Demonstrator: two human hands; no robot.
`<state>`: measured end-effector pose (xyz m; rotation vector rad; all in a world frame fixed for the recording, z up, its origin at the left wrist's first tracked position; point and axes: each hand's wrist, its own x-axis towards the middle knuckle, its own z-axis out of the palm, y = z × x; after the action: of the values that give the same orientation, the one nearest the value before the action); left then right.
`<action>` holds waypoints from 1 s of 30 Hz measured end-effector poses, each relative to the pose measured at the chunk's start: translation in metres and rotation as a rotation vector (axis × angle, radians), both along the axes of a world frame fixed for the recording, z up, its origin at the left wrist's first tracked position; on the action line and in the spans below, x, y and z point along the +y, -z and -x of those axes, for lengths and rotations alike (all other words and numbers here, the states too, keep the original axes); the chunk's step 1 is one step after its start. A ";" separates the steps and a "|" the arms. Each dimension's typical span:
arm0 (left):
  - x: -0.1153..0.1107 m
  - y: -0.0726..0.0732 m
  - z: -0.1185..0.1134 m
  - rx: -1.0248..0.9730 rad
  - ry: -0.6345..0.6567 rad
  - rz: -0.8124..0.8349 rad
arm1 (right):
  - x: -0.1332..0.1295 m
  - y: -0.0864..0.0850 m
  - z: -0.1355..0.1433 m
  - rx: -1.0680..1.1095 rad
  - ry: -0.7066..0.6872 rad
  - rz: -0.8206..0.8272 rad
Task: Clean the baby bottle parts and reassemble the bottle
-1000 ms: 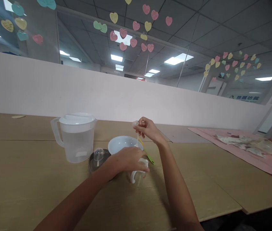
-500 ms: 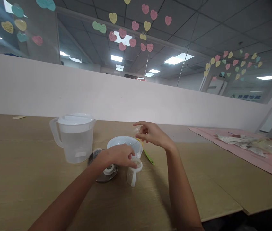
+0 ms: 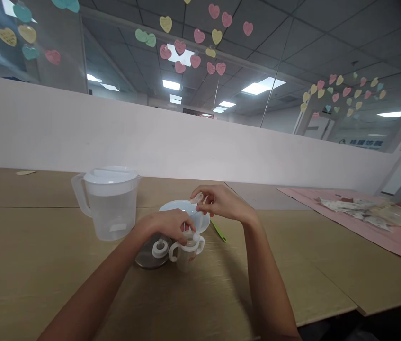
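My left hand point(image 3: 174, 224) is closed on the top of a clear baby bottle point(image 3: 186, 258) with two white handles, which stands on the table. My right hand point(image 3: 218, 201) pinches a small translucent cap-like piece point(image 3: 197, 198) above and beyond the bottle, over a white bowl point(image 3: 177, 205). Left of the bottle, a white ring with a clear teat point(image 3: 160, 247) lies on a round metal plate point(image 3: 147, 257), partly hidden by my left forearm. A green-handled utensil point(image 3: 218, 231) rests by the bowl; its other end is hidden behind my right hand.
A large lidded plastic pitcher point(image 3: 113, 208) with clear liquid stands to the left. A pink cloth point(image 3: 370, 232) bearing crumpled pale items covers the right side, with part of another person's hand at the edge. A white wall point(image 3: 172, 142) bounds the table's far side.
The bottle has turned and shifted left, so both handles show. My left hand has moved slightly left with it. My right hand has come a little lower and left with the translucent piece.
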<state>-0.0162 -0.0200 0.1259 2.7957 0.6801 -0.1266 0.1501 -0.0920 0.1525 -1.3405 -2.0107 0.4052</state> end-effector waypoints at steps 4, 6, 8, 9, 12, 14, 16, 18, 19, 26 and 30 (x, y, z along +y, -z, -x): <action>0.005 -0.004 0.008 0.003 -0.033 0.050 | 0.001 0.001 0.004 0.027 -0.006 0.034; 0.012 -0.003 0.013 -0.002 -0.078 0.059 | 0.003 0.001 0.005 0.025 0.000 0.036; 0.021 -0.001 0.018 0.014 -0.163 0.012 | 0.003 0.002 0.006 0.016 0.018 0.028; 0.025 0.001 0.019 0.036 -0.215 -0.030 | 0.003 0.001 0.006 0.014 0.029 0.022; 0.031 0.006 0.020 0.154 -0.363 -0.094 | 0.002 0.000 0.009 0.018 0.035 0.022; 0.033 0.011 0.016 0.236 -0.456 -0.051 | 0.001 0.000 0.011 0.019 0.032 0.024; 0.034 0.017 0.011 0.293 -0.522 0.010 | 0.002 0.001 0.014 0.023 0.044 0.010; 0.035 0.023 0.006 0.324 -0.541 0.043 | 0.004 0.003 0.016 0.030 0.053 -0.022; 0.036 0.027 0.003 0.334 -0.537 0.051 | 0.006 0.004 0.017 0.027 0.047 -0.037; 0.041 0.033 -0.001 0.340 -0.540 0.073 | 0.014 0.010 0.020 -0.194 0.015 -0.054; 0.035 0.014 0.011 0.282 -0.528 0.041 | 0.021 0.016 0.020 -0.417 -0.035 0.120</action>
<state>-0.0275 0.0151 0.1117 2.4794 1.4331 -0.4263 0.1298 -0.0709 0.1361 -1.5661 -2.3830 0.2810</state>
